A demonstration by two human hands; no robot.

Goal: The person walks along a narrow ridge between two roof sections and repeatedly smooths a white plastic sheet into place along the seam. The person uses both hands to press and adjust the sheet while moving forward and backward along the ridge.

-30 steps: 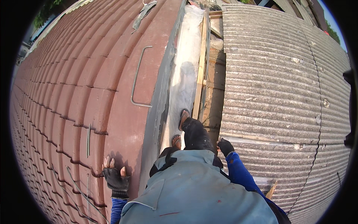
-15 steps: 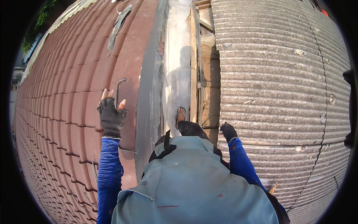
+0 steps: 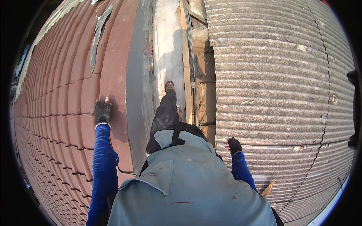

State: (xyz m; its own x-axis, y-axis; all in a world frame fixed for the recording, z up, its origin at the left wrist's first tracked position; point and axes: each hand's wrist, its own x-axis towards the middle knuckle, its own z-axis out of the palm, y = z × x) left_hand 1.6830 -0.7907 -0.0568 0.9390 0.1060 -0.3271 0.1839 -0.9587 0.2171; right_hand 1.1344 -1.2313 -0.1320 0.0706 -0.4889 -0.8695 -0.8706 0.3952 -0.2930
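My left hand point(image 3: 102, 112), in a dark fingerless glove, is over the red tiled roof point(image 3: 71, 128). Its fingers are drawn together and curled on a bent metal rod point(image 3: 125, 172), whose upper end it hides. The rod's lower end shows beside my blue sleeve. On my right, my gloved right hand point(image 3: 234, 145) hangs over the grey corrugated roofing point(image 3: 271, 113), fingers curled in with nothing visible in them. Whether it touches the sheet I cannot tell.
My forward sandalled foot point(image 3: 169, 86) stands on a pale strip point(image 3: 166, 45) between the roofs. A grey band point(image 3: 135, 75) borders the tiles. Right of the strip runs a wooden batten point(image 3: 186, 56) beside an open gap point(image 3: 205, 90). A dark crack point(image 3: 328, 90) crosses the corrugated sheets.
One leg has stepped forward along the pale strip. My left hand has gone from spread fingers beside the rod to curled fingers over it. My right hand sits slightly lower in view.
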